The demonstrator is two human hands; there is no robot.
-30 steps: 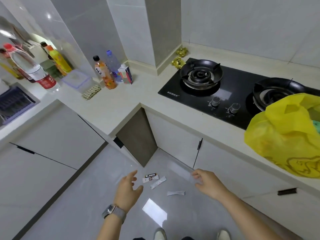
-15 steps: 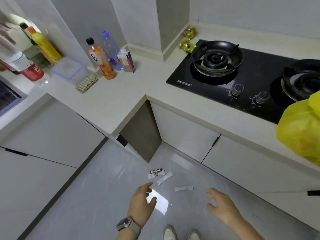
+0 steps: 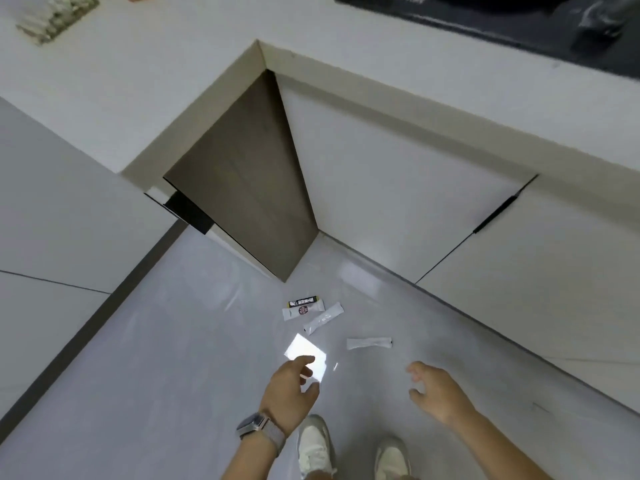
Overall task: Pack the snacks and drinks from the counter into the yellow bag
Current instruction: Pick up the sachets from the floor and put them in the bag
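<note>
Several small sachets lie on the grey floor near the cabinet corner: a white one with a black label [image 3: 303,309], a slanted white stick [image 3: 323,318] and a white stick further right [image 3: 369,342]. My left hand [image 3: 290,393], with a watch on its wrist, hangs open below the sachets and holds nothing. To the right, my right hand [image 3: 437,393] is also open and empty, below the right stick. The yellow bag is out of view.
The pale counter [image 3: 180,81] wraps the corner above. A checked snack pack [image 3: 55,16] lies at its top left, and the black hob edge [image 3: 491,15] shows at the top right. White cabinet doors [image 3: 398,188] and a dark corner panel [image 3: 242,174] stand behind. My white shoes [image 3: 315,445] are below.
The view has tilted down toward the floor; the bag, bottles and most of the hob have left the frame. Both hands sit lower and closer to the sachets, still empty.
</note>
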